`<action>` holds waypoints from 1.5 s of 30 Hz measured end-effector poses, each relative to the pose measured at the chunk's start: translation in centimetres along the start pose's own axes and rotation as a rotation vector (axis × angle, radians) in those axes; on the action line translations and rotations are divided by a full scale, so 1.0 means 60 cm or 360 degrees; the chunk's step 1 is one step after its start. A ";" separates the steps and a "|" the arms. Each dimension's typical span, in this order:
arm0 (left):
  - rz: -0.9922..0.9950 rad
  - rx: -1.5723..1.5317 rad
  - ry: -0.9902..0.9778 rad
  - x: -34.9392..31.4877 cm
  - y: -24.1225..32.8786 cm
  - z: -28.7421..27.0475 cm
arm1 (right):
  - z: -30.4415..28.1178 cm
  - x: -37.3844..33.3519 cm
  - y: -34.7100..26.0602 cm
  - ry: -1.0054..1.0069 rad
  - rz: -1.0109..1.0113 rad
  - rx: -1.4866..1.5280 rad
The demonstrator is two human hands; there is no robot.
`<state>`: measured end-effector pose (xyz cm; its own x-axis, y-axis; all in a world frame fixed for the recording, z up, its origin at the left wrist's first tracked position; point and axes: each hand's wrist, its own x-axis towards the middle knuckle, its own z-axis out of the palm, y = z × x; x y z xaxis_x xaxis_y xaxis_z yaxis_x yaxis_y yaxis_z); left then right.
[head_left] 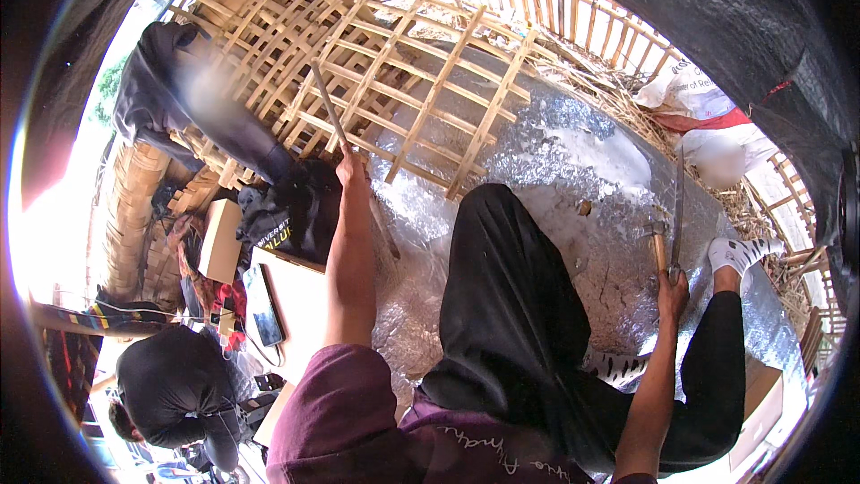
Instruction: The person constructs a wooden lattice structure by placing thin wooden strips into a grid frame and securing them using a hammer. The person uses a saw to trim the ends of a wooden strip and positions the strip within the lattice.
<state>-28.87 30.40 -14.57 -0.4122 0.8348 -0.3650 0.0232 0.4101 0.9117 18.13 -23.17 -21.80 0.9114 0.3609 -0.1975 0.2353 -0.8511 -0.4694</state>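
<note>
My left hand (pixel 352 168) is closed round the lower end of a wooden stick (pixel 330 106), which points up and away over the edge of a bamboo lattice (pixel 430 108). Off to the right, my right hand (pixel 673 291) grips the wooden handle of a hammer (pixel 660 246). A long, narrow machete-like blade (pixel 679 202) rises from the same hand beside the hammer. Its handle is hidden in my fingers. The lattice of crossed strips lies ahead of my raised knee, its near edge resting over the silver foil sheet (pixel 511 161).
A phone (pixel 262 305) lies on a pale box (pixel 305 296) by my left arm. One person in dark clothes (pixel 157 81) is at the far left, another (pixel 175 385) bends at the lower left. White sacks (pixel 690 94) and dry straw (pixel 627 108) line the right side.
</note>
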 end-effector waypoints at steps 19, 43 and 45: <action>-0.0160 0.0116 -0.0218 0.038 -0.008 -0.054 | -0.004 -0.019 -0.021 0.0211 -0.0114 0.0001; -0.0079 0.0124 -0.0253 0.055 0.009 -0.078 | -0.011 -0.024 -0.033 0.0078 -0.0124 0.0088; -0.0097 0.0116 -0.0252 0.044 0.007 -0.067 | -0.014 -0.020 -0.025 0.0087 -0.0136 0.0083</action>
<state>-33.60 31.29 -14.39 -0.2662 0.8527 -0.4494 0.0711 0.4823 0.8731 16.99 -22.65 -20.14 0.9062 0.4089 -0.1079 0.2966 -0.7963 -0.5271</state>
